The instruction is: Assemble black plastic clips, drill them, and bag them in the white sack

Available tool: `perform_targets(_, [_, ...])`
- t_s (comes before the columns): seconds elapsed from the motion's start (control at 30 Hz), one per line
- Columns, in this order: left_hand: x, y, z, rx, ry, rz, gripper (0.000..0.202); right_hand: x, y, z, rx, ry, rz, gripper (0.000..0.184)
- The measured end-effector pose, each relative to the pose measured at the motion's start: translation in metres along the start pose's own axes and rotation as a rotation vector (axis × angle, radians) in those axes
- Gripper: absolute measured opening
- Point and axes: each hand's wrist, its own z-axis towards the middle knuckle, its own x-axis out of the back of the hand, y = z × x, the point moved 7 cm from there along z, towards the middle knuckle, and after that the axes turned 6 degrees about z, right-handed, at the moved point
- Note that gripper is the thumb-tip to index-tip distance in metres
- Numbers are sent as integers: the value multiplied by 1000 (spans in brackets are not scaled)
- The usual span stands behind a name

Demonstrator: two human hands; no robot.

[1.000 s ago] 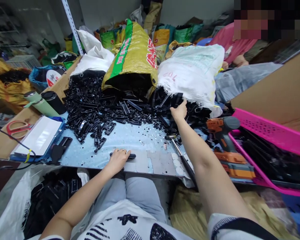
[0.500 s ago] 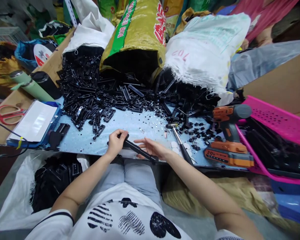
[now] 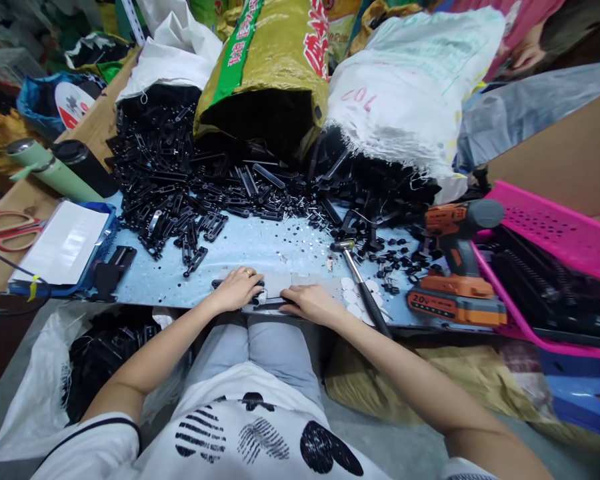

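At the near edge of the table, my left hand point(image 3: 239, 289) is closed over the left part of a long black plastic bar point(image 3: 271, 305). A ring shows on one of its fingers. My right hand point(image 3: 313, 303) lies across the bar's right end, fingers bent and together, palm down. Between the hands the bar lies low, on or just above a pale flat plate point(image 3: 300, 280). Both hands hide its ends. To the right of my right hand lies a hammer point(image 3: 363, 287) with a black handle, beside several white discs point(image 3: 353, 300).
Heaped black parts point(image 3: 170, 167) spill from sacks along the back. An orange cordless drill point(image 3: 455, 267) stands at right beside a pink basket point(image 3: 555, 220). Scissors point(image 3: 13, 230), papers point(image 3: 60, 240) and a green bottle point(image 3: 55, 170) are at left. Another person's hand point(image 3: 527, 57) shows at upper right.
The black bar, held tilted in my left hand before, has been lowered to lie level along the table edge. My right hand has turned from open to palm down on its right end.
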Motion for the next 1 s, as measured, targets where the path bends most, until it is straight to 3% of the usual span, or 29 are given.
perform_targets(0.13, [-1, 7, -3, -6, 46, 42, 67, -2, -8, 5, -77, 41, -69, 39])
perform_targets(0.2, [0, 6, -6, 14, 109, 18, 72, 6, -14, 4, -86, 84, -118, 40])
perform_targets(0.5, [6, -9, -16, 40, 257, -116, 71, 38, -39, -4, -83, 159, -243, 38])
perform_targets(0.8, [6, -9, -15, -15, 335, -142, 52, 59, -40, 7, 20, 165, -329, 33])
perform_targets(0.9, [5, -10, -15, 10, 337, -168, 50, 59, -36, 9, 36, 164, -331, 33])
perform_targets(1.0, [-1, -7, -15, 16, 263, -153, 51, 44, -27, 7, 70, 173, -299, 35])
